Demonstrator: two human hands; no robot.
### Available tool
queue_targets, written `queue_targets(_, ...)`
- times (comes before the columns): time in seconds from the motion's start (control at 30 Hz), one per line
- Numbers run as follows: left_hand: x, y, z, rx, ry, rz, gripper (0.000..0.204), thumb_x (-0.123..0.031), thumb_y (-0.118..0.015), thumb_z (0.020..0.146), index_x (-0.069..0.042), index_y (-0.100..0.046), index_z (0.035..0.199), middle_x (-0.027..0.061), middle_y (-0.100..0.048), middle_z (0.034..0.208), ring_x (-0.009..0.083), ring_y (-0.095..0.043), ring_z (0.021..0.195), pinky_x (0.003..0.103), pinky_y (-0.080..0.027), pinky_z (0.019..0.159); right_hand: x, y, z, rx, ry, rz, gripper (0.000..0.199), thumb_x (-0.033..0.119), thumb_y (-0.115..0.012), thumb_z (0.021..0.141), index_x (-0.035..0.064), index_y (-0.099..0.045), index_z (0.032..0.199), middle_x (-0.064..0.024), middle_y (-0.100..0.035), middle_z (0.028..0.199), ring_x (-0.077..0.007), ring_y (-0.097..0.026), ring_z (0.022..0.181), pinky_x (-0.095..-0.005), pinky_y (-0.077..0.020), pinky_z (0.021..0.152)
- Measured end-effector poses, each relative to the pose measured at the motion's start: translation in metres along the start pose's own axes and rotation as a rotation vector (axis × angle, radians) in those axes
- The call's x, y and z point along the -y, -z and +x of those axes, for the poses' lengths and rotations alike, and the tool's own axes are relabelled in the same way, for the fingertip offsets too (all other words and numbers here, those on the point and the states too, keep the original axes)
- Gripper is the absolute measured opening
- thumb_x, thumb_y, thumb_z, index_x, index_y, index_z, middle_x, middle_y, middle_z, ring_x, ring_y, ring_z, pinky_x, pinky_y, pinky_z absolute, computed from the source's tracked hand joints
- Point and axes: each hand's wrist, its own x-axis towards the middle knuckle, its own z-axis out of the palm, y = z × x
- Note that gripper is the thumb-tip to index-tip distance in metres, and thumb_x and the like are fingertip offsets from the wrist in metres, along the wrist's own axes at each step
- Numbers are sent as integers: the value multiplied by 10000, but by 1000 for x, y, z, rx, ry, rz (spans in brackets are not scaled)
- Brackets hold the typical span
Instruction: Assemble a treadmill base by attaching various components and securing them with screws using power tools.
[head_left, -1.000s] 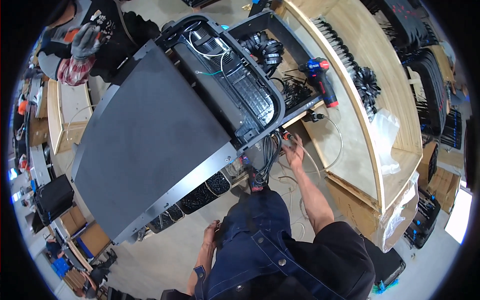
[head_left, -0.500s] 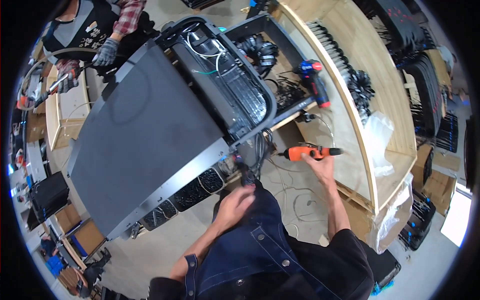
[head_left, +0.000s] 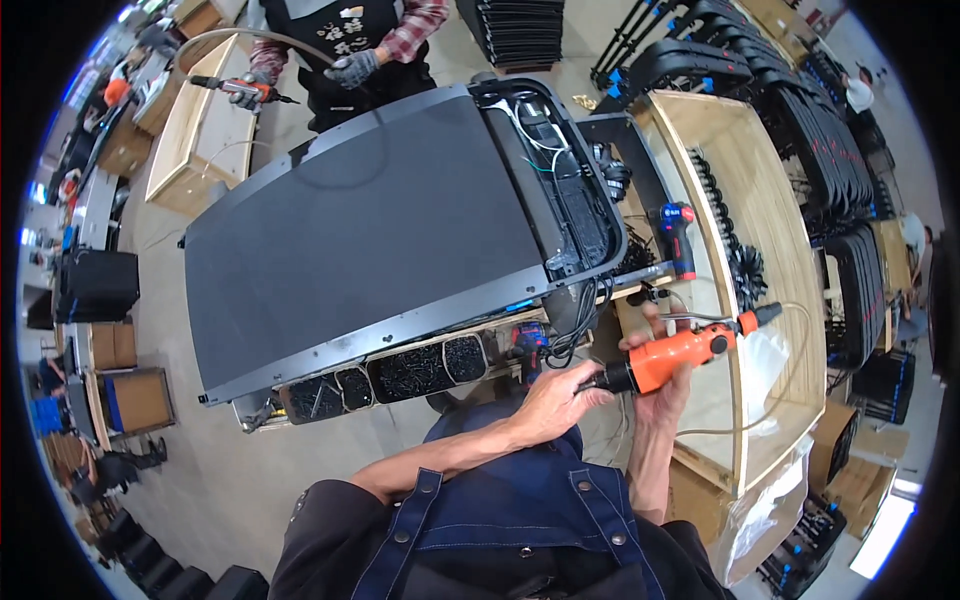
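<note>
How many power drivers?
4: orange driver in right hand, red-orange driver in co-worker's hand, blue-red driver beside wooden bin, another right of parts tray. Others may be hidden.

Deck [head_left: 350, 230] left of wooden crate [head_left: 770, 170]; cordless drill [head_left: 678, 240] between. Small parts [head_left: 412, 372] in bins [head_left: 372, 384] along deck's near edge. Co-worker [head_left: 325, 90] behind deck. Power tool [head_left: 680, 358] in right hand [head_left: 662, 402], left hand [head_left: 550, 402] at its left end.

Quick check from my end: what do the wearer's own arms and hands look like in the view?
The left hand and right hand are bare, with no gloves. Both forearms are uncovered, with no watch or band in sight. The sleeves are dark, plain and short, ending near the elbows, beside a navy bib with pale stitching.
</note>
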Motion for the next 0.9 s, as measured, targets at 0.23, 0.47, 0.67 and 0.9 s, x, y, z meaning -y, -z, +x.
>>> queue_targets(0.23,30,29,0,-320,21,-26,498,-268,-743,926,0,-573,1309,122,-636,952,227,-647,885,389,-519,764,-22,-52,50,124,49,-197,578,62,-773,826,39,-505,1337,-168,-663,1189,-256,-695,985,-424,-572,917)
queue_targets(0.47,119,82,-63,-361,434,-299,377,-312,-641,1016,-8,-647,1239,37,-676,971,105,-612,845,278,-521,741,-47,-91,87,122,291,-508,454,-3,-797,779,-6,-598,1187,-141,-695,1106,-202,-699,955,-366,-585,888)
queue_targets(0.67,145,108,-122,-547,574,-447,419,-390,-657,1012,-50,-656,1257,6,-675,957,94,-626,826,262,-522,726,-59,-92,93,118,205,-542,402,2,-800,784,-19,-626,1146,-134,-694,1098,-189,-697,949,-342,-596,856)
queue_targets(0.9,167,141,-164,-790,619,-594,464,-425,-687,986,-55,-641,1262,25,-661,962,121,-640,823,277,-519,698,-69,-86,94,85,229,-542,395,-30,-787,808,-17,-615,1163,-139,-688,1105,-200,-696,951,-356,-598,865)
